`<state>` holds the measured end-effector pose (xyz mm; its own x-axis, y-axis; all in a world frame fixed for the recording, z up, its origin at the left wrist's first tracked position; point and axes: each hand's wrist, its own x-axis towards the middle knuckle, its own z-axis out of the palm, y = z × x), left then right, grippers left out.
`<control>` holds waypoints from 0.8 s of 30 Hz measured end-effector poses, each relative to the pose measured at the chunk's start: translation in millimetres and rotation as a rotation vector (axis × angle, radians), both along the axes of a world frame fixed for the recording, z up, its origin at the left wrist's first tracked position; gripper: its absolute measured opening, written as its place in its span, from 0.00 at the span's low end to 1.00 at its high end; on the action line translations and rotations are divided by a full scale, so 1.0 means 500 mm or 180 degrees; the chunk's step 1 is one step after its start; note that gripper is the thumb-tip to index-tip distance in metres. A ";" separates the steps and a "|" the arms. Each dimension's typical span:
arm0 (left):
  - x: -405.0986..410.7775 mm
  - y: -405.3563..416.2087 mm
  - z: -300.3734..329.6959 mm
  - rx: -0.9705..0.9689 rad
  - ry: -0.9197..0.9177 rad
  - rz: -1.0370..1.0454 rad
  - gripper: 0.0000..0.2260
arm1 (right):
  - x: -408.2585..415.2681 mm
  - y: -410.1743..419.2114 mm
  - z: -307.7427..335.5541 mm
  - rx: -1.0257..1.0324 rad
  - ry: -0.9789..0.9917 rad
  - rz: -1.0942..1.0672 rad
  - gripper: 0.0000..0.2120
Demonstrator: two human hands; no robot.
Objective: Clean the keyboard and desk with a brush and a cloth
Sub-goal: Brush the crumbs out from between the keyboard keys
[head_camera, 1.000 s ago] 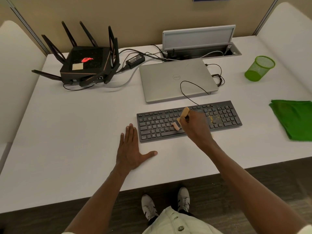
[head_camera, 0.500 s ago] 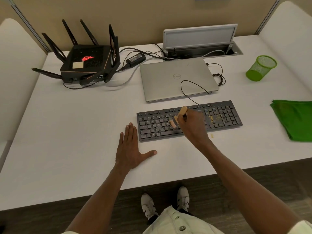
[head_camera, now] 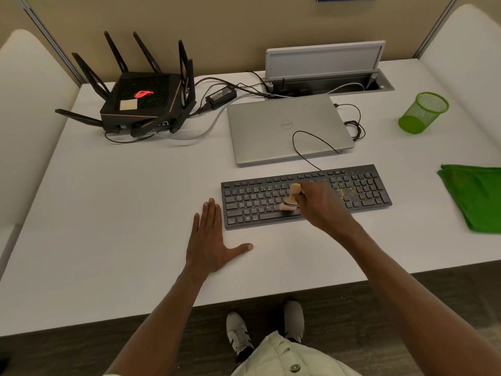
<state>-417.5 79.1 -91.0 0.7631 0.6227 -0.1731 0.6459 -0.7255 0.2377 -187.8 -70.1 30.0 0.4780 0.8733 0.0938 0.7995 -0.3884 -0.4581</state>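
A black keyboard (head_camera: 252, 202) lies on the white desk (head_camera: 122, 213), with yellowish crumbs (head_camera: 343, 189) scattered near its number pad. My right hand (head_camera: 318, 203) grips a small wooden-handled brush (head_camera: 291, 198) over the keyboard's middle, its pale bristles down on the keys near the space bar. My left hand (head_camera: 212, 240) rests flat on the desk just left of the keyboard, fingers straight and thumb spread. A green cloth (head_camera: 477, 196) lies folded at the desk's right edge.
A closed silver laptop (head_camera: 287, 128) sits behind the keyboard, the keyboard's cable looping over it. A black router with antennas (head_camera: 143, 104) stands at the back left, a power adapter (head_camera: 221, 95) beside it. A green mesh cup (head_camera: 423, 112) stands at the back right, near an open cable hatch (head_camera: 325, 77).
The brush went up and left across the middle keys, then came back down toward the space bar. My left hand stayed flat on the desk.
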 end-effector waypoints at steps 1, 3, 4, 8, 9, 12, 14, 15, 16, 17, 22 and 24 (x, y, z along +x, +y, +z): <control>0.000 0.001 -0.001 0.0006 0.0010 0.0004 0.63 | 0.008 -0.004 0.005 0.0006 -0.0062 0.0035 0.07; 0.000 0.000 -0.001 0.0019 0.0014 0.0006 0.63 | 0.021 -0.006 0.008 0.0091 -0.0059 0.0120 0.06; 0.000 0.000 -0.002 0.0028 0.0007 0.0006 0.63 | 0.022 -0.002 0.008 0.0160 -0.0005 0.0183 0.05; 0.000 0.001 0.000 0.0024 0.0013 0.0006 0.63 | 0.009 0.014 0.006 0.0190 0.0226 0.0544 0.06; 0.001 0.000 0.001 0.0020 0.0021 0.0003 0.63 | 0.009 0.011 0.004 0.0175 0.0217 0.0572 0.06; 0.001 0.000 0.000 -0.0013 -0.0001 0.0012 0.63 | 0.037 -0.010 -0.012 0.0097 0.0050 0.0452 0.06; 0.000 0.001 0.000 -0.0002 0.0034 0.0012 0.63 | 0.057 -0.024 -0.016 0.0039 -0.0059 0.0290 0.06; 0.000 0.001 0.000 0.0016 0.0061 0.0011 0.63 | 0.064 -0.027 -0.013 0.0024 -0.0096 0.0202 0.06; 0.001 0.001 0.000 0.0023 0.0081 0.0009 0.64 | 0.067 -0.028 -0.007 0.0060 -0.0120 0.0129 0.06; 0.002 0.000 0.001 0.0026 0.0086 0.0011 0.64 | 0.067 -0.024 0.000 0.0155 -0.0133 0.0075 0.07; 0.000 0.001 0.000 0.0024 0.0064 0.0016 0.63 | 0.040 0.016 0.011 0.0428 0.0121 -0.0535 0.11; 0.001 0.000 0.001 0.0018 0.0061 0.0015 0.63 | 0.022 0.022 -0.002 0.0384 0.0155 -0.0738 0.11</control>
